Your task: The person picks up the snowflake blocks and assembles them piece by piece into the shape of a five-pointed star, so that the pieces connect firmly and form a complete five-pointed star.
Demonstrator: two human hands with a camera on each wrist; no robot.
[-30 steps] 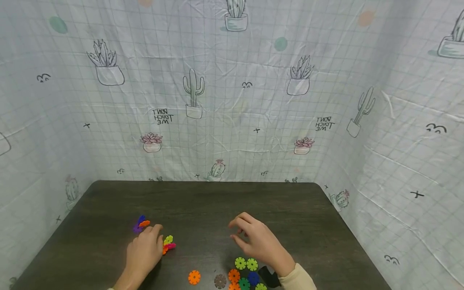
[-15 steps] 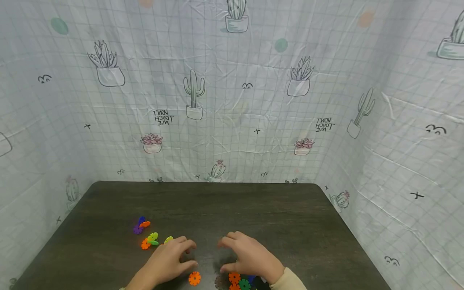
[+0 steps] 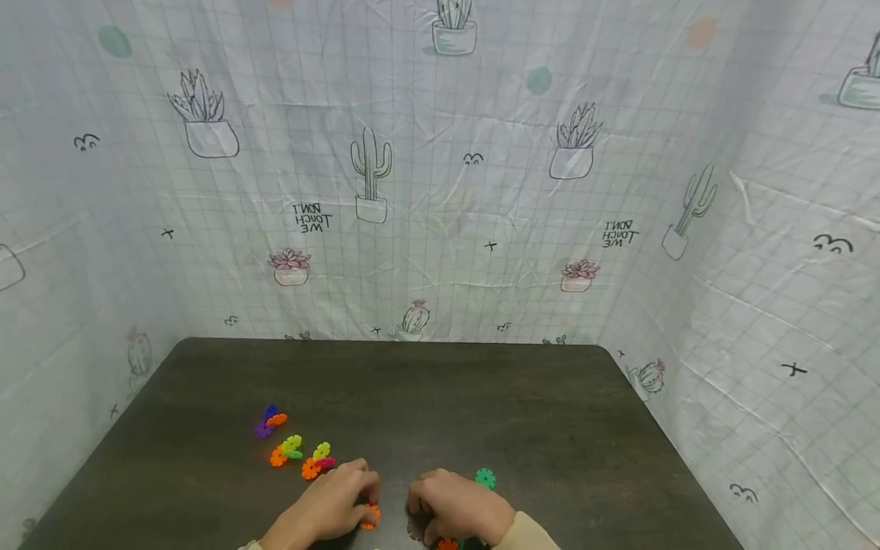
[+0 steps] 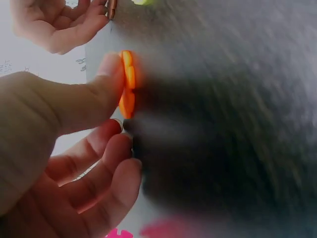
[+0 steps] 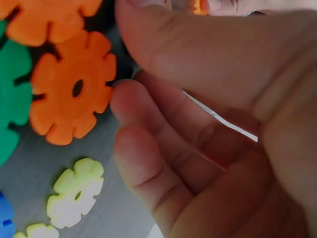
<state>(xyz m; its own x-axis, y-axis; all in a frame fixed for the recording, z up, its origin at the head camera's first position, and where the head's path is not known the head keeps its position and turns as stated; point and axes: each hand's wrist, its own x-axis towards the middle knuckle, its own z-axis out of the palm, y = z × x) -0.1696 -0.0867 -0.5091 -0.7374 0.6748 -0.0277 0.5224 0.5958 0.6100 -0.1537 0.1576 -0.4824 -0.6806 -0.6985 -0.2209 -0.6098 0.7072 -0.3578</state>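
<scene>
My left hand (image 3: 337,496) is at a notched orange plastic disc (image 4: 128,82); in the left wrist view the thumb lies on its face, with the curled fingers round its near edge. The disc lies against the dark table. To its right, my right hand (image 3: 461,504) has thumb and fingers curled about a brown notched disc (image 4: 112,9), mostly hidden under the hand. Beside the right fingers, the right wrist view shows a flat orange disc (image 5: 57,94), a green disc (image 5: 12,99) and a yellow-green disc (image 5: 69,208).
Left on the table (image 3: 385,397) sit three joined clusters: one with a purple disc (image 3: 263,429), one with a yellow disc (image 3: 292,442), one with an orange piece (image 3: 312,468). A teal-green disc (image 3: 485,478) lies behind the right hand. A cactus-print cloth (image 3: 440,260) surrounds the table.
My left hand has come right and nearer, away from the clusters, to the orange disc. My right hand has come down to the brown disc, uncovering the teal-green one.
</scene>
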